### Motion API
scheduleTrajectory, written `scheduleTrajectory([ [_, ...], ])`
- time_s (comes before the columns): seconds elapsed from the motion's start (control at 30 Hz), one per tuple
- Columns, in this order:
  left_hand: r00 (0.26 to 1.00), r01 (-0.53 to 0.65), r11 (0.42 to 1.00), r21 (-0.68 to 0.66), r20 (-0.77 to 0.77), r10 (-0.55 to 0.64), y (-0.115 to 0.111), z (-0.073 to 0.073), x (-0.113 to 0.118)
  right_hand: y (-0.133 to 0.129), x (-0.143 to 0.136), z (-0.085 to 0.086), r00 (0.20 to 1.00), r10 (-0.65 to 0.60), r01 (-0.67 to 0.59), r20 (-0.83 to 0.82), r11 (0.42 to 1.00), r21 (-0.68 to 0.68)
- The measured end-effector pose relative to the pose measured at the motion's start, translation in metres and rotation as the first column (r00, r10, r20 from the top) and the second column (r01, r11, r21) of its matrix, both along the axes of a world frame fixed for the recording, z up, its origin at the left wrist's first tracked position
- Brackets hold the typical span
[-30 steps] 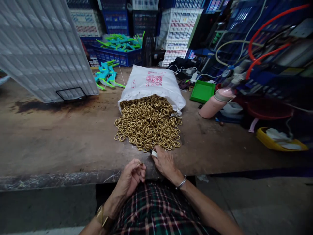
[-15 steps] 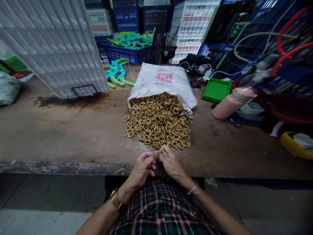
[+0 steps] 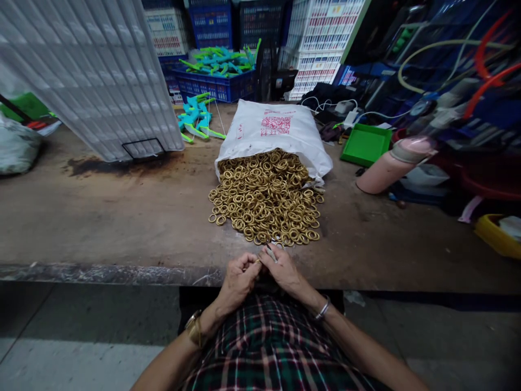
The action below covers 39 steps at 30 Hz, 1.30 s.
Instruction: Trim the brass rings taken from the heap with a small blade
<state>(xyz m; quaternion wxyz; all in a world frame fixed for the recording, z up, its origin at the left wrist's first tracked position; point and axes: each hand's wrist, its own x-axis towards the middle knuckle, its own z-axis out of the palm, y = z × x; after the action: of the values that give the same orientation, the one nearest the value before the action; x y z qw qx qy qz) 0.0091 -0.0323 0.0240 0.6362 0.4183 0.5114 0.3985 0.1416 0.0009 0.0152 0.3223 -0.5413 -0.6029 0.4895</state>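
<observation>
Near the table's front edge, my left hand (image 3: 239, 277) is closed in a pinch on a gold ring (image 3: 258, 261), mostly hidden by the fingers. My right hand (image 3: 285, 273) is closed against it, holding a small pale metal tool (image 3: 271, 254) that looks like a short blade; its exact kind is too small to tell. The fingertips of both hands meet at the ring. Just beyond them lies a heap of gold rings (image 3: 266, 198), spilling from the open mouth of a white sack (image 3: 252, 130) with red print.
A ribbed translucent panel (image 3: 101, 81) stands at left. Blue-green toy bows (image 3: 197, 117) lie behind it, with more in a blue crate (image 3: 215, 87). To the right are a green tray (image 3: 366, 144), a pink bottle (image 3: 386, 168) and a yellow container (image 3: 494, 236).
My left fingers have drawn in tighter around the ring, and it is more hidden. Both hands are closer together. The view has shifted slightly.
</observation>
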Motion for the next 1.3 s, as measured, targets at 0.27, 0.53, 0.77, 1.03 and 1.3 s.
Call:
scheduleTrajectory([
  [0.27,0.918,0.025,0.988,-0.152,0.394,0.037,-0.002,-0.002,-0.001,0.000,0.000,0.001,0.999,0.027,-0.027,-0.027,1.000,-0.010],
  [0.53,0.909,-0.041,0.989,-0.144,0.405,0.097,-0.003,-0.004,0.000,-0.010,0.005,-0.006,0.893,0.130,-0.246,0.431,0.943,0.225],
  [0.77,0.953,-0.025,0.997,-0.070,0.299,0.045,-0.002,-0.014,-0.003,-0.009,0.004,-0.002,0.799,0.179,-0.347,0.574,0.917,0.197],
  [1.03,0.991,0.031,1.000,0.001,0.133,-0.031,-0.008,-0.009,-0.008,-0.003,0.003,0.001,0.743,0.279,-0.408,0.609,0.910,0.081],
  [1.3,0.916,0.019,0.998,-0.055,0.402,0.005,-0.010,0.023,-0.005,0.002,0.004,-0.005,0.738,0.095,-0.281,0.668,0.943,0.176],
])
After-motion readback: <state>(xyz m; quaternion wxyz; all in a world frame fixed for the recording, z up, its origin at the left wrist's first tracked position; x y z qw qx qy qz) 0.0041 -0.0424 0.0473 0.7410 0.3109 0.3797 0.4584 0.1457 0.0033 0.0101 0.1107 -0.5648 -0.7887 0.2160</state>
